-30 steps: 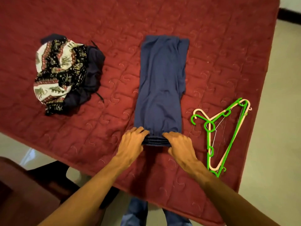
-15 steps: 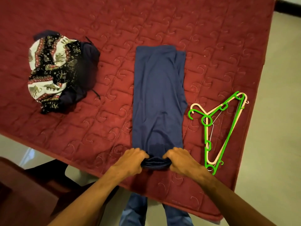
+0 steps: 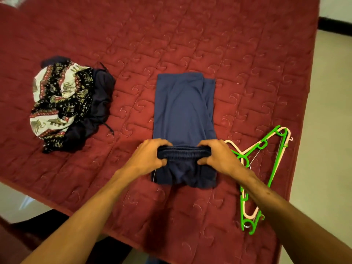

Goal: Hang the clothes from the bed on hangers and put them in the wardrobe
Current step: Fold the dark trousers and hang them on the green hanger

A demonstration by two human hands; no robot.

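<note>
Blue trousers lie lengthwise on the red quilted bed. My left hand grips the left end of their elastic waistband, and my right hand grips the right end. The waistband is lifted and folded over toward the legs. Green and cream hangers lie stacked on the bed just right of my right hand, partly under my right forearm. A crumpled heap of elephant-print cloth and a dark garment sits at the left.
The bed's near edge runs diagonally under my forearms, with pale floor to the right. A dark brown piece of furniture stands at the lower left. No wardrobe is in view.
Both hands pulled the trousers toward the near edge of the bed, then lifted the waistband and turned it over toward the legs. The hangers and the heap stayed put.
</note>
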